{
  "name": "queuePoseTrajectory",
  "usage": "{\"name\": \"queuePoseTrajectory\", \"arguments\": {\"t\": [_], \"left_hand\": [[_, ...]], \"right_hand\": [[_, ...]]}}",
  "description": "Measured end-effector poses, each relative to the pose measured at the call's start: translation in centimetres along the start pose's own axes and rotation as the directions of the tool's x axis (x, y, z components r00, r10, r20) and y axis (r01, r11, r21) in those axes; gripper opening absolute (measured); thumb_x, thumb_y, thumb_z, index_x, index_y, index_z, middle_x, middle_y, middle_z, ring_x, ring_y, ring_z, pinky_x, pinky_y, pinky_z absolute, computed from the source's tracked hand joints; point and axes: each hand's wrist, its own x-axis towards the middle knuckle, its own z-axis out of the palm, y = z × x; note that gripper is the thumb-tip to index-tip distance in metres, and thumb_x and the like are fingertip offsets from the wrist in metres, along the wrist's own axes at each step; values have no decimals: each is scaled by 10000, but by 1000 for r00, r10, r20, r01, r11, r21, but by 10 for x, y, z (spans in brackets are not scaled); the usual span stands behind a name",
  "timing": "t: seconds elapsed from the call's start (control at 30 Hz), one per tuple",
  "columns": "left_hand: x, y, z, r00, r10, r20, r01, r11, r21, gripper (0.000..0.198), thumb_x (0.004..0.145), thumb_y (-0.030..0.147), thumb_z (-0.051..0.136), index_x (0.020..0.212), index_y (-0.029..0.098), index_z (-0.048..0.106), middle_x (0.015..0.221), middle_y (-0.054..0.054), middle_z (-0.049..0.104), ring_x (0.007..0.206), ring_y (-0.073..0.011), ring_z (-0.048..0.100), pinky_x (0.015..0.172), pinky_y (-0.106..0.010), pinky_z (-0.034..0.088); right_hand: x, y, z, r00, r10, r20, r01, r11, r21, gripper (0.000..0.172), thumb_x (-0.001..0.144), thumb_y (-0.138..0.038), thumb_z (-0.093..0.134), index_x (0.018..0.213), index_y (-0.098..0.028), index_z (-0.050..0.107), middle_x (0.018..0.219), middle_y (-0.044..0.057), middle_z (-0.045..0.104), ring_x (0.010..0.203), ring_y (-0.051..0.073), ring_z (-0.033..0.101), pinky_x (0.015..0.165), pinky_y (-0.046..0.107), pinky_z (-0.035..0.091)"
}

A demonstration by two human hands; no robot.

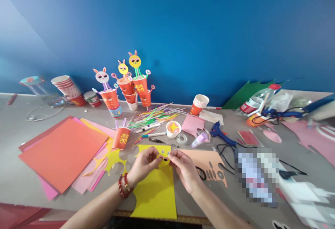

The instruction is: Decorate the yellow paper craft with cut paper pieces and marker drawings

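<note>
Between both hands is a small yellow paper animal face (164, 158) with dark eye shapes and pale blue ear pieces. My left hand (145, 164), with red beads at the wrist, pinches its left side. At its right edge, by one ear, my right hand (183, 168) has thumb and fingers closed. Beneath the hands lies a cut yellow paper sheet (157, 194). A peach sheet with cut-out holes (206, 157) is just right of my right hand. Beyond the fingers are a dark pen (157, 140), a tape roll (181, 138) and a paper cup of cut pieces (173, 134).
Red cups with paper animal heads (108, 98) stand at the back left. Coloured paper sheets (65, 152) lie at left, with pipe cleaners (154, 115) mid-table. A blue glue gun (222, 134) and its black cable lie at right, near a plastic bottle (258, 100).
</note>
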Motion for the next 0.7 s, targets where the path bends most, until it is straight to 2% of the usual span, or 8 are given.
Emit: {"name": "queuePoseTrajectory", "arguments": {"t": [0.33, 0.7], "left_hand": [[0, -3, -2, 1000, 22, -11, -21, 997, 68, 333, 862, 452, 683, 787, 166, 530, 660, 30, 542, 547, -91, 579, 529, -194, 441], [0, 2, 0, 1000, -6, -24, 6, 1000, 3, 387, 810, 494, 727, 766, 170, 520, 637, 40, 537, 527, -82, 559, 525, -190, 462]], "right_hand": [[0, 5, 2, 999, 34, -23, -32, 995, 94, 309, 593, -379, 937, 678, -183, 713, 685, -8, 637, 674, 138, 488, 670, 266, 372], [1, 7, 3, 998, 57, -11, -54, 987, 150, 292, 606, -352, 935, 712, -182, 724, 740, 12, 672, 705, 154, 548, 661, 263, 414]]}}
